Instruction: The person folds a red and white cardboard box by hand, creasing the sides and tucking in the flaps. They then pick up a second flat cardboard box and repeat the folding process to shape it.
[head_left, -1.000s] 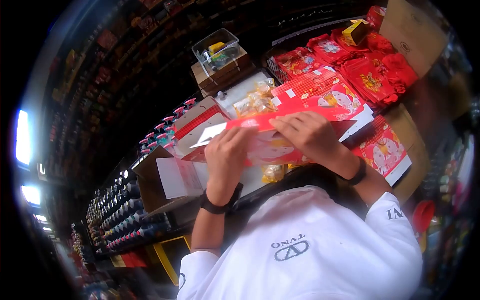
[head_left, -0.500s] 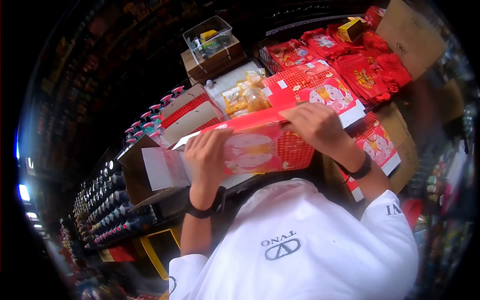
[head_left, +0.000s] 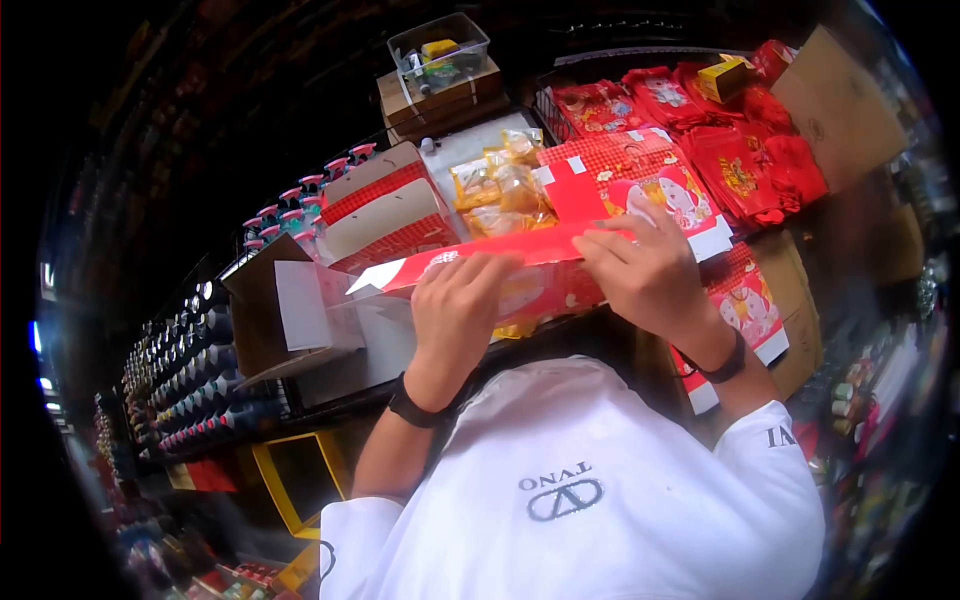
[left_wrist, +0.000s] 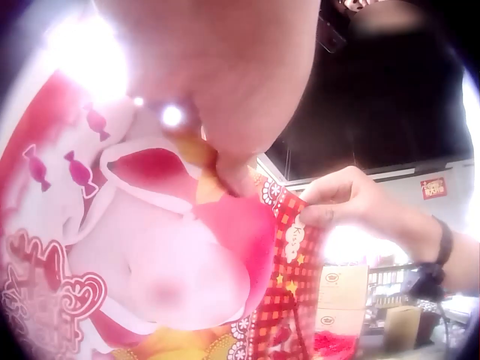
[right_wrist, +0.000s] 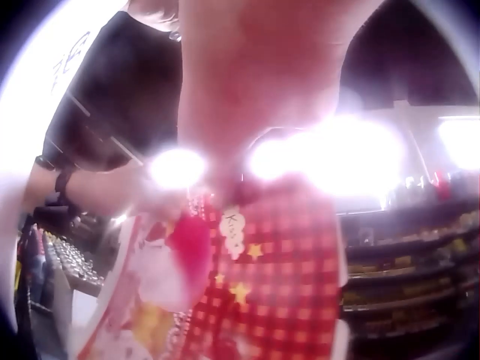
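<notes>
A red printed cardboard gift box (head_left: 545, 245) with cartoon figures and a checked pattern is held up in front of the chest, its red narrow side upward. My left hand (head_left: 458, 310) grips its near edge toward the left end, fingers over the top. Closer to the right end, my right hand (head_left: 645, 270) pinches the same edge between thumb and fingers. A white flap (head_left: 375, 276) sticks out at the left end. In the left wrist view the printed face (left_wrist: 172, 262) fills much of the picture; the right wrist view shows its checked side (right_wrist: 277, 300).
Flat red printed cartons (head_left: 610, 180) lie beyond the hands, beside yellow packets (head_left: 500, 185). An open brown carton (head_left: 255, 310) stands at left, near rows of bottles (head_left: 185, 370). Red bags (head_left: 745, 165) are piled at back right. A clear bin (head_left: 440, 55) sits on a brown box.
The box first tipped so that its printed front showed, then turned back with the red side up. Both hands kept hold; the left hand slid out to the left, then back right.
</notes>
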